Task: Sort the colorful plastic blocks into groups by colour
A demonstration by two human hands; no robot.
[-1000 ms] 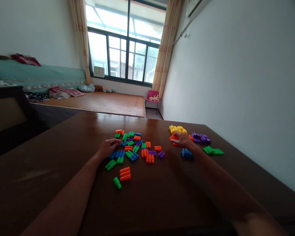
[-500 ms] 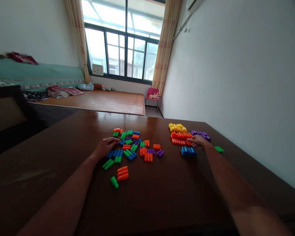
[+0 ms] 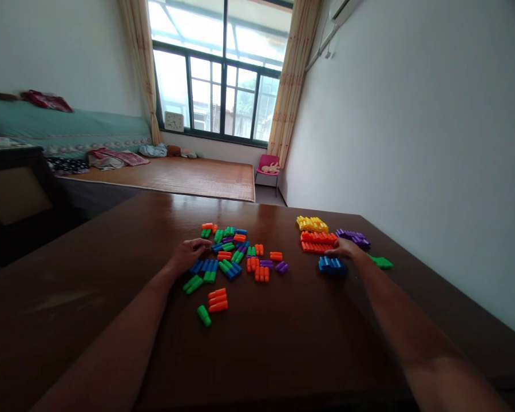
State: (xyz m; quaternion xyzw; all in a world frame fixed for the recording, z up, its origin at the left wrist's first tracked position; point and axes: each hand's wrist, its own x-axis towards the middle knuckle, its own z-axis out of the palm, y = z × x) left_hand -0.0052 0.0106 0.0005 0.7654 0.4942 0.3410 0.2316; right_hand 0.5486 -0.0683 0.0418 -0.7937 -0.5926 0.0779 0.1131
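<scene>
My left hand rests at the left edge of a spread of mixed plastic pieces, its fingers curled beside a blue piece; whether it grips anything is hidden. On the right, my right hand has its fingertips at the right end of the orange rows; what they hold, if anything, is too small to tell. Around that hand lie yellow pieces, purple pieces, blue pieces and green pieces, grouped by colour.
Closer to me on the dark table lie three joined orange pieces and a green piece. Beyond the table are a bed and a pink chair.
My right hand has shifted slightly, and more of the green pieces shows beside its wrist. The whole view has moved a little; my left hand stays by the mixed pieces.
</scene>
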